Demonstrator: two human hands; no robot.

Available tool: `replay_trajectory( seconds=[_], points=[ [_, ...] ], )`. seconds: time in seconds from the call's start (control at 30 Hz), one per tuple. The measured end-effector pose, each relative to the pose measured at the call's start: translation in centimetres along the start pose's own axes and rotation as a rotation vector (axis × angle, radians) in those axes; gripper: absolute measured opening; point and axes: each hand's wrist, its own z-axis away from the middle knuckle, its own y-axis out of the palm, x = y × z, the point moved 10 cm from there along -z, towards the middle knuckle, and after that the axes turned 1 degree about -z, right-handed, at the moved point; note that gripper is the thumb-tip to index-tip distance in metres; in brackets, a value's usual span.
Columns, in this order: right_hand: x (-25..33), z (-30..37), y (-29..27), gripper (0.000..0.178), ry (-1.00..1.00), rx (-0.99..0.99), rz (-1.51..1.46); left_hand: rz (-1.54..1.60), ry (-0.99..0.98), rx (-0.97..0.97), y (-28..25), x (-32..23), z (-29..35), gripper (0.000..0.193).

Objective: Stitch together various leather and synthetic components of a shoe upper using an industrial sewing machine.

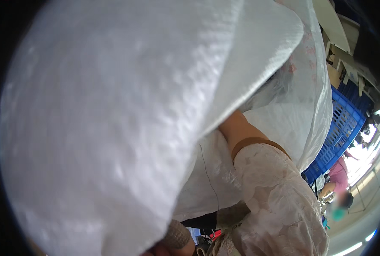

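Observation:
A large white woven plastic sack [113, 106] fills most of the head view, very close and partly blurred. Its folded edge hangs over my right forearm [241, 131], which comes up from the lower right in a white lace-like sleeve [279, 196] with a brown band at the cuff. The forearm goes in under the fold, so my right hand is hidden by the sack. Down at the lower edge, a bit of skin with a grey textured band [178, 235] shows beside the sack; it seems to be part of my left arm or hand, and its fingers cannot be made out.
To the right, a blue plastic crate [339, 132] stands tilted in the view, beyond the sack's translucent side. Farther off is a person in a pink top [338, 175]. Pale boards [335, 25] lie at the upper right. A dark thread [208, 170] runs down the white sheeting.

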Motion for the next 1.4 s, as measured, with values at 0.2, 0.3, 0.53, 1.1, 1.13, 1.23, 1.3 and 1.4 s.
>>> replay_trajectory(
  seconds=[0.2,0.3,0.53,1.1,1.13,1.23,1.3,1.4],
  points=[
    [1.4,2.5,-4.6,0.025,-0.143,0.015,0.071,0.001,0.055,-0.004,-0.4,-1.9,0.3,0.051],
    [3.4,6.1,-9.4,0.022,-0.354,-0.078,0.006,-0.062,0.097,-0.079,-0.6,-4.1,0.4,0.058],
    [3.3,21.1,-29.8,0.021,-0.674,-0.460,-0.467,0.001,0.009,-0.102,0.4,-5.3,0.1,0.064],
    [-60.9,59.5,-31.2,0.017,0.533,-1.440,-0.769,-0.231,-0.083,-0.003,1.5,-1.6,1.0,0.062],
    [-62.6,57.7,-27.6,0.017,0.499,-1.317,-0.830,-0.166,-0.116,-0.004,1.4,-1.3,1.3,0.061],
    [-65.5,52.0,-16.3,0.019,0.575,-0.982,-1.106,-0.251,-0.062,0.002,1.1,-2.1,1.6,0.062],
    [-66.9,49.3,-11.5,0.021,0.727,-0.785,-1.103,-0.298,-0.071,0.017,0.9,-2.1,2.0,0.062],
    [-68.2,46.3,-9.8,0.025,0.672,-0.643,-0.911,-0.331,-0.084,0.049,1.2,-1.8,2.3,0.062]
  ],
)
